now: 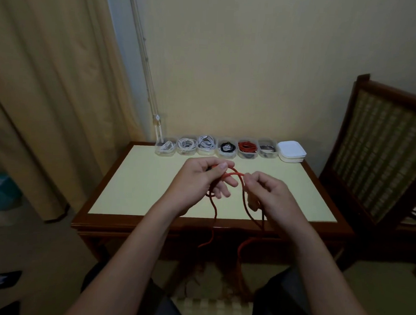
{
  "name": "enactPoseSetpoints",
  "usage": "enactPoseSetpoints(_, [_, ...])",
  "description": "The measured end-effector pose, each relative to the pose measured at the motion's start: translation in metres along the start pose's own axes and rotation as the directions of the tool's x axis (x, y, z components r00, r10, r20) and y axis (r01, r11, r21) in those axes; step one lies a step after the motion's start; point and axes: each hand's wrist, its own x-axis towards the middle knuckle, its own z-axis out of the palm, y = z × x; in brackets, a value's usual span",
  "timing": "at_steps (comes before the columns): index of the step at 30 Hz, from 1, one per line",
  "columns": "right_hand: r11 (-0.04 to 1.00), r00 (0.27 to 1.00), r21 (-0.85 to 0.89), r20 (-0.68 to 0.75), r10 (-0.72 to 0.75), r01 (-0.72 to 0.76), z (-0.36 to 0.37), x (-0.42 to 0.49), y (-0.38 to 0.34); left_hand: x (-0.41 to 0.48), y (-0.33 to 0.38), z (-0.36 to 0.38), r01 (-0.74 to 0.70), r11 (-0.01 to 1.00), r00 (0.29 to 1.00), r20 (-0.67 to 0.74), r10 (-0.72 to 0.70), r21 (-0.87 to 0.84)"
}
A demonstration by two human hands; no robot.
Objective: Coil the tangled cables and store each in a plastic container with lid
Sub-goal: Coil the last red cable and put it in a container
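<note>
Left hand, over the table: thumb and curled fingers clamp a red cable, with a loop or two round the fingers. The cable arcs right to the right hand, fingertips pinching it, other fingers curled. The slack trails off the near table edge and bunches below.

Risk, my guess: the bunched tail knots or snags when drawn up, or loops slip off the left fingers.

Back edge: row of open containers holding coils, stacked lids at far right.
</note>
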Motion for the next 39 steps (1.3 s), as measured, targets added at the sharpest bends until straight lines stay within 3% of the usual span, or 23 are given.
enactPoseSetpoints(5, [0.986, 1.0, -0.165, -0.023, -0.004, 0.0, -0.005, 0.001, -0.003, 0.004, -0.003, -0.003, -0.017, 0.997, 0.997, -0.07, 0.022, 0.071])
enactPoseSetpoints(9, [0.956, 0.996, -0.288, -0.059, -0.072, 0.052, 0.001, 0.005, 0.004, 0.006, -0.001, -0.004, 0.048, 0.989, 0.998, -0.025, -0.052, -0.141])
enactPoseSetpoints(12, [0.977, 0.995, -0.187, 0.011, -0.103, 0.104, 0.01, 0.011, 0.006, 0.005, 0.007, -0.002, 0.108, 0.943, 0.993, 0.087, -0.084, -0.315])
enactPoseSetpoints(16, [0.995, 0.996, 0.043, 0.007, -0.092, 0.092, 0.019, 0.01, 0.002, 0.003, 0.008, -0.006, 0.17, 0.908, 0.98, 0.161, -0.116, -0.384])
enactPoseSetpoints(22, [0.989, 0.99, -0.092, -0.07, -0.123, 0.116, 0.02, 0.01, 0.003, 0.001, 0.005, -0.007, 0.3, 0.886, 0.945, 0.235, -0.226, -0.355])
enactPoseSetpoints(26, [0.993, 0.989, -0.042, -0.094, -0.117, 0.113, 0.022, 0.013, 0.003, 0.003, 0.003, 0.001, 0.269, 0.821, 0.963, 0.15, -0.224, -0.503])
enactPoseSetpoints(29, [0.998, 0.998, 0.053, -0.044, -0.041, 0.043, 0.019, 0.012, 0.009, 0.01, 0.009, -0.011, 0.208, 0.634, 0.973, 0.09, -0.215, -0.745])
enactPoseSetpoints(34, [0.993, 0.989, -0.074, -0.124, 0.084, -0.094, -0.002, 0.004, 0.043, 0.013, 0.018, -0.058, -0.025, 0.359, 0.966, -0.114, -0.23, -0.933])
enactPoseSetpoints(36, [0.989, 0.981, -0.097, -0.172, 0.094, -0.112, -0.009, 0.001, 0.054, 0.012, 0.016, -0.072, -0.101, 0.335, 0.945, -0.196, -0.263, -0.937])
enactPoseSetpoints(39, [0.979, 0.966, -0.177, -0.254, 0.049, -0.097, -0.008, 0.0, 0.062, 0.012, 0.011, -0.073, -0.151, 0.446, 0.905, -0.305, -0.297, -0.882])
